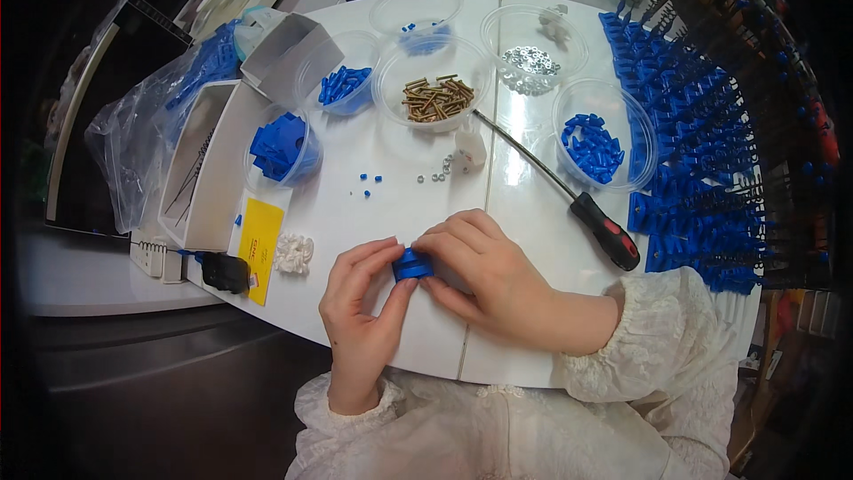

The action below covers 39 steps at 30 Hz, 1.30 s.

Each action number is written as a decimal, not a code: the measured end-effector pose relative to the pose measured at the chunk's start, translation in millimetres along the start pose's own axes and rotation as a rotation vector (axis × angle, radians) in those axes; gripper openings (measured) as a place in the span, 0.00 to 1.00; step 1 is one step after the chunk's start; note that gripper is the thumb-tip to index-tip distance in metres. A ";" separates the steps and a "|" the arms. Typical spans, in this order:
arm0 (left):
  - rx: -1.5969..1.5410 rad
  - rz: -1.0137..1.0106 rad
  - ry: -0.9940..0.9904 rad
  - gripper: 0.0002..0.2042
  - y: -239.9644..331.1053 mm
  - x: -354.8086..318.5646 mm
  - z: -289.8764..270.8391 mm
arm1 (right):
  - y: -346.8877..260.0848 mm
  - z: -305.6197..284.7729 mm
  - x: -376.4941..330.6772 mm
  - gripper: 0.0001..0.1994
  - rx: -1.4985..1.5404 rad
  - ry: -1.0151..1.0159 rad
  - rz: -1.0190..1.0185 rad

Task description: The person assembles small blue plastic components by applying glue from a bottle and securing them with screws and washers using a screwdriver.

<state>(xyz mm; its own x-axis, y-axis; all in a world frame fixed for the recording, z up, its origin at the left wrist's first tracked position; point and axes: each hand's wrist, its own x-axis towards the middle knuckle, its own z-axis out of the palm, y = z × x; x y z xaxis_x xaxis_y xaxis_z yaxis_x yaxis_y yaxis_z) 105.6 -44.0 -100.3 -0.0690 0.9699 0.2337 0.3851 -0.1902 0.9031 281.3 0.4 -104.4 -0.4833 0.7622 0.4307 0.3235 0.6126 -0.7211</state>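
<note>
Both my hands meet over a small blue plastic block (412, 264) near the front edge of the white table (515, 213). My left hand (360, 302) pinches its left side between thumb and fingers. My right hand (484, 271) curls over its right side and covers part of it. A few tiny blue bits (369, 180) and small metal nuts (437, 173) lie loose on the table just beyond the hands, next to a small white plastic piece (469, 148).
A screwdriver (606, 233) with a black-and-red handle lies to the right. Clear tubs hold brass screws (435, 96), silver washers (531, 62) and blue parts (593, 148). Rows of assembled blue pieces (693, 133) fill the right side. White boxes (209, 160), a plastic bag and a yellow card (260, 244) sit left.
</note>
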 end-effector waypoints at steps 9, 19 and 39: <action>0.115 -0.002 0.023 0.16 7.3 0.6 -2.4 | -3.0 0.7 0.7 0.18 0.009 0.021 -0.028; 0.097 -0.070 0.054 0.15 0.0 2.2 -3.0 | 2.0 9.2 2.4 0.13 -0.034 0.017 -0.034; 0.146 -0.053 0.037 0.14 -1.4 3.5 -3.5 | -3.3 8.4 5.6 0.10 -0.129 -0.010 -0.018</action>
<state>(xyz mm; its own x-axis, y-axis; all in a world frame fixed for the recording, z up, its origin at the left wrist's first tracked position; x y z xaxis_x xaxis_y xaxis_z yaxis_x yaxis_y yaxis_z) 101.6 -40.9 -99.6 -0.1261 0.9711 0.2026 0.5092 -0.1119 0.8534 270.7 0.9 -104.2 -0.4983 0.7488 0.4370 0.4162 0.6487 -0.6371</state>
